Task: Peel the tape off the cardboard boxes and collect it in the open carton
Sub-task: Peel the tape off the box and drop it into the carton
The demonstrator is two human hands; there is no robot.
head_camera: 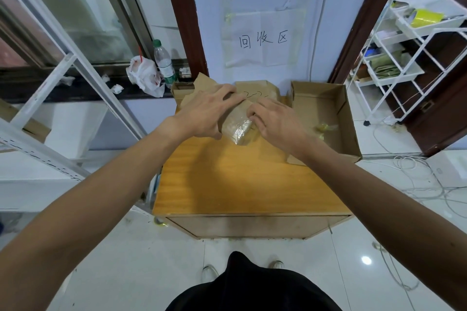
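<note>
A flattened cardboard box (255,92) lies at the far side of the wooden table (242,179). My left hand (209,112) rests on it with fingers spread, holding it down. My right hand (274,120) has its fingertips curled at a strip of clear tape (241,131) that stands loose and crinkled off the box between my two hands. The open carton (326,108) sits on the table's right side, close beside my right hand, with a few crumpled tape scraps (326,127) inside.
A small cardboard box (182,92) stands at the table's back left. Behind it on a dark sill are a plastic bottle (164,63) and a plastic bag (144,76). A white wire rack (404,53) stands at right; cables (414,184) lie on the floor.
</note>
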